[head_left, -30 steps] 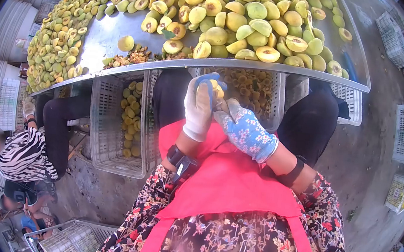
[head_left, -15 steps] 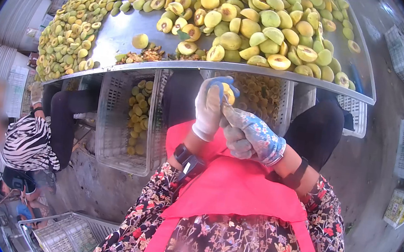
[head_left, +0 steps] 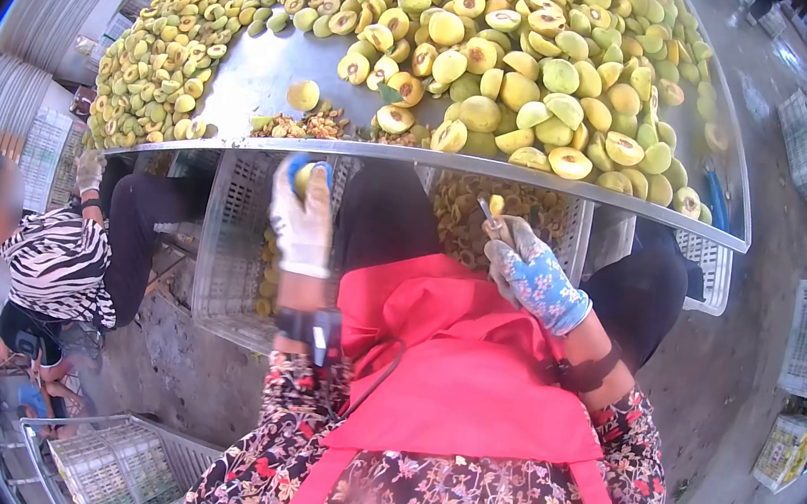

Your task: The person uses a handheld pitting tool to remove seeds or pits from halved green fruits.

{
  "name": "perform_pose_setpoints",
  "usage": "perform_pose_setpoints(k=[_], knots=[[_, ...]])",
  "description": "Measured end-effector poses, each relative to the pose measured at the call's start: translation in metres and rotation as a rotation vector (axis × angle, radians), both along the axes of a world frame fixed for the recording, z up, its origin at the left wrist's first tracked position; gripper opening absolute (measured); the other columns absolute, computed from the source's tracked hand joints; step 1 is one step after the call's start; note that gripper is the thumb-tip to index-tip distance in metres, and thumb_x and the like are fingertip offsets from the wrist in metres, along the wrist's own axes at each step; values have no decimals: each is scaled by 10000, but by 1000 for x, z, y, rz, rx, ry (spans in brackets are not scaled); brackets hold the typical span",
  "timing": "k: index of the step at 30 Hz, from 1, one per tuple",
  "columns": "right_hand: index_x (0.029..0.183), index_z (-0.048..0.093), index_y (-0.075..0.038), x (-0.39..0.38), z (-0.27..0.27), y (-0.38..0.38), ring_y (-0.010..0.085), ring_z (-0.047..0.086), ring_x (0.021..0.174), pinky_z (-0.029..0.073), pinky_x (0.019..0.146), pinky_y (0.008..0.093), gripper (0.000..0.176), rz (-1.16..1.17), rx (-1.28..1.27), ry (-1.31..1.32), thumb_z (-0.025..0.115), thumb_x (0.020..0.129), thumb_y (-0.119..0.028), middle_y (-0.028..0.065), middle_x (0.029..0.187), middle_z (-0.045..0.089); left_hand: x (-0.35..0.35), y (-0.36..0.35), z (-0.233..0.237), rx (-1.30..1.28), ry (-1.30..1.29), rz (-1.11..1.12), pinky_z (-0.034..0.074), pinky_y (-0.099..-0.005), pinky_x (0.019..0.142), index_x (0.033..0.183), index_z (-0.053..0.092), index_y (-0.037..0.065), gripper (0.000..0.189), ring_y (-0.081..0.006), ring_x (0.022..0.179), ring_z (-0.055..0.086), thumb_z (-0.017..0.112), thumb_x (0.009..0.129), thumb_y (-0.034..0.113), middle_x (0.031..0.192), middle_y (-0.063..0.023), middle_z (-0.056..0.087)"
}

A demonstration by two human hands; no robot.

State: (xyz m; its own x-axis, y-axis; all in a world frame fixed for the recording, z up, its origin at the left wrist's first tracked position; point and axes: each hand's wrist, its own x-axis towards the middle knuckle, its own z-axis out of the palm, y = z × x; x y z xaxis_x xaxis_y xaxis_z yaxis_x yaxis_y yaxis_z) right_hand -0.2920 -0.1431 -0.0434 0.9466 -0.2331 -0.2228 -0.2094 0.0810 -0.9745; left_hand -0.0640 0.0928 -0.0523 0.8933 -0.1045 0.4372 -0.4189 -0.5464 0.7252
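Note:
My left hand, in a white glove with blue fingertips, is closed around a yellow-green apricot-like fruit half under the metal table edge, over the left crate. Slightly blurred, that hand is well apart from the other. My right hand, in a grey-palmed glove with a blue flowered back, grips a small pitting knife, its metal tip pointing up. A small yellow piece shows beside the blade, above a crate of fruit scraps.
The metal table carries heaps of halved fruit and a small pile of brown scraps. Beneath it stands a white plastic crate. A co-worker in a zebra-striped top sits at the left. A blue object lies near the table's right corner.
My hands have come apart. The left moved left with the fruit half; the right moved slightly right with the knife, where a small yellow piece now shows.

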Motion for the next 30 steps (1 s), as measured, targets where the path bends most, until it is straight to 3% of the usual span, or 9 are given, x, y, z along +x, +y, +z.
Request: perform_pose_setpoints(k=[1, 4, 7, 11, 14, 17, 21, 25, 30], knots=[[1214, 502, -8, 0, -27, -1, 299, 654, 626, 519, 568, 389, 349, -87, -327, -91, 533, 989, -274, 200, 789, 656, 21, 19, -2, 446, -300, 116, 439, -442, 1034, 1307, 550, 11, 574, -325, 1136, 601, 575, 957, 465, 1238, -170, 633], [1268, 501, 13, -2, -100, -30, 438, 670, 853, 530, 729, 483, 412, 171, -1110, -238, 554, 968, -263, 290, 929, 670, 38, -2, 23, 672, -363, -10, 351, -440, 1115, 1277, 621, 79, 540, -345, 1228, 551, 602, 914, 478, 1268, -164, 637], [1263, 537, -17, 11, -52, -21, 461, 624, 946, 511, 775, 506, 364, 73, -682, 119, 585, 952, -200, 256, 1147, 609, 21, -87, 45, 749, -105, -376, 468, -416, 988, 1193, 667, 52, 485, -339, 1143, 609, 591, 923, 449, 1180, -174, 680], [1194, 540, -39, 9, -34, -22, 369, 655, 784, 522, 644, 427, 277, -66, -677, -29, 582, 970, -196, 183, 898, 639, 26, -151, 17, 861, 59, -557, 440, -437, 1018, 1302, 587, 70, 696, -351, 1236, 554, 606, 831, 583, 1273, -209, 622], [1015, 492, -64, 8, -3, -17, 194, 572, 531, 450, 484, 334, 203, -146, 74, 206, 610, 966, -222, 85, 711, 609, 32, -156, 37, 733, 274, -663, 447, -438, 990, 1228, 595, 85, 610, -375, 1183, 568, 671, 787, 499, 1205, -212, 629], [964, 467, -93, 13, 14, -11, 62, 453, 513, 388, 456, 238, 185, -184, 151, 48, 602, 973, -220, -10, 687, 532, 31, -162, 41, 707, 282, -755, 449, -425, 982, 1216, 576, 64, 619, -383, 1162, 571, 714, 749, 446, 1190, -227, 620], [1059, 519, -60, 21, 41, -7, 98, 521, 549, 439, 496, 292, 186, -234, 44, 5, 617, 953, -177, 29, 715, 579, 10, -154, 45, 293, 228, -629, 497, -358, 847, 1135, 557, 37, 554, -259, 941, 625, 784, 756, 371, 980, -130, 625], [1107, 540, 4, 31, 36, 8, 345, 670, 699, 497, 637, 424, 266, -274, -221, -130, 638, 940, -178, 200, 776, 654, -44, -138, 62, -681, 894, -950, 523, -276, 805, 1242, 539, 29, 324, -146, 914, 621, 595, 982, 214, 1027, -70, 620], [1153, 470, -14, 31, 23, 20, 468, 637, 710, 483, 592, 532, 328, -225, -637, -280, 638, 935, -193, 267, 752, 642, -62, -126, 32, -1215, 1226, -931, 578, -463, 872, 1206, 540, 9, 344, -395, 1023, 671, 538, 1008, 290, 1113, -233, 651]])
